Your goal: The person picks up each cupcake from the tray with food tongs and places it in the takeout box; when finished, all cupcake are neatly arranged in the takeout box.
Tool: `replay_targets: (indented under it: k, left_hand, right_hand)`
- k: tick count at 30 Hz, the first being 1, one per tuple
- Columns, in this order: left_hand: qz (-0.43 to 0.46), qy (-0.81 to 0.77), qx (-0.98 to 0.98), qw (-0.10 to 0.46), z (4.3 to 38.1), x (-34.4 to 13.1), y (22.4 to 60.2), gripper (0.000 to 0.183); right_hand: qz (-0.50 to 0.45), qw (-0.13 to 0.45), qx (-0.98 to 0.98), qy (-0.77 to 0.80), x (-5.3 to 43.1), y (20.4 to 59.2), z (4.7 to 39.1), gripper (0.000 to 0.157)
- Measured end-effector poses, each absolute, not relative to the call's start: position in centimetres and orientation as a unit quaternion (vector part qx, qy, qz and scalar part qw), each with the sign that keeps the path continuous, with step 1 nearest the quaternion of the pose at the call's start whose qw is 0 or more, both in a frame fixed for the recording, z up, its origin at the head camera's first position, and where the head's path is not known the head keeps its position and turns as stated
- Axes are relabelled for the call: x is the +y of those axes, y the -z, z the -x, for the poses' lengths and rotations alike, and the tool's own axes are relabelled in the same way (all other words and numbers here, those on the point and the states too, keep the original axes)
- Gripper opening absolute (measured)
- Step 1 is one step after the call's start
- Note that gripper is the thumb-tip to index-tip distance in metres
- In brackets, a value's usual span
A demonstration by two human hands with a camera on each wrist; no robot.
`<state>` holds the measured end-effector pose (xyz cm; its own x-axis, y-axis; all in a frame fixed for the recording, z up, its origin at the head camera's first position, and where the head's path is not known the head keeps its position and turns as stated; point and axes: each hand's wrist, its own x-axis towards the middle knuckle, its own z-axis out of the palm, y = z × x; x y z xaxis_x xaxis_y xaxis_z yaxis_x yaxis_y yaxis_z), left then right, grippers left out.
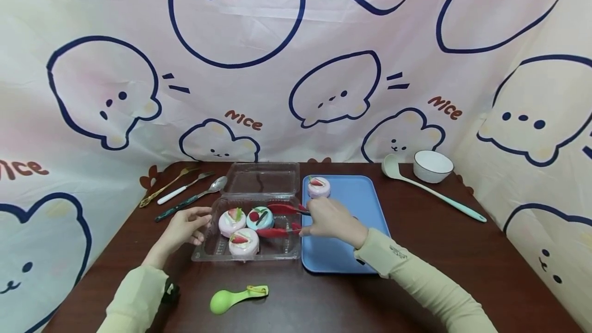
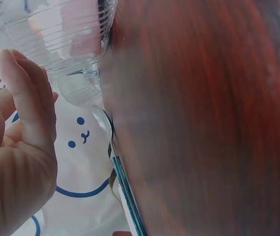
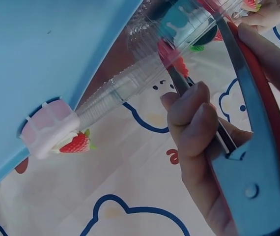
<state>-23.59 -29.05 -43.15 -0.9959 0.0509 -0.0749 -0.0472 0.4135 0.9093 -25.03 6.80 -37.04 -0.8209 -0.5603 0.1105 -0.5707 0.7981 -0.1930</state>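
My right hand [image 1: 334,222] grips red-tipped tongs [image 3: 250,167] over the right side of a clear plastic box [image 1: 277,257]. The tongs' two tips lie on either side of a blue toy cake [image 1: 264,215] topped with a red berry and a dark stick; whether they touch it I cannot tell. Two pink cakes, the upper one [image 1: 227,226] and the lower one [image 1: 244,245], share the box. At the box's left edge is my left hand [image 1: 187,226], fingers loosely bent with nothing held; contact with the rim is unclear.
A blue tray [image 1: 342,253] right of the box bears a pink strawberry cake [image 1: 318,187]. A fork [image 1: 185,187] and spoon [image 1: 196,198] lie back left. A ladle [image 1: 430,189] and white bowl [image 1: 432,166] are back right. A green scoop [image 1: 231,299] lies in front.
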Motion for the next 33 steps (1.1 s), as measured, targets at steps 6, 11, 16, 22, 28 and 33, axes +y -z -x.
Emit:
replay_targets:
  k: [6, 11, 16, 22, 28, 33]
  left_hand:
    - [-0.005, -0.542, 0.839, 0.046, 23.6, -29.1, 43.2, 0.047]
    - [-0.005, -0.541, 0.84, 0.046, 23.5, -29.1, 43.1, 0.047]
    - [-0.005, -0.539, 0.841, 0.044, 23.6, -29.1, 43.2, 0.047]
    - [-0.002, -0.534, 0.844, 0.042, 23.6, -29.2, 43.2, 0.047]
    - [-0.001, -0.531, 0.847, 0.04, 23.6, -29.1, 43.3, 0.045]
    - [0.002, -0.532, 0.846, 0.04, 23.7, -29.1, 43.4, 0.046]
  right_hand:
    - [-0.301, 0.011, -0.947, -0.108, 6.7, 36.7, 25.3, 0.038]
    - [-0.295, 0.003, -0.949, -0.107, 6.8, 36.4, 25.4, 0.039]
    - [-0.282, -0.004, -0.953, -0.114, 6.9, 35.9, 25.3, 0.04]
    - [-0.278, -0.003, -0.955, -0.107, 6.9, 35.8, 25.4, 0.039]
    - [-0.282, 0.001, -0.953, -0.107, 7.0, 36.2, 25.4, 0.039]
    - [-0.284, 0.001, -0.951, -0.122, 7.2, 36.6, 25.4, 0.04]
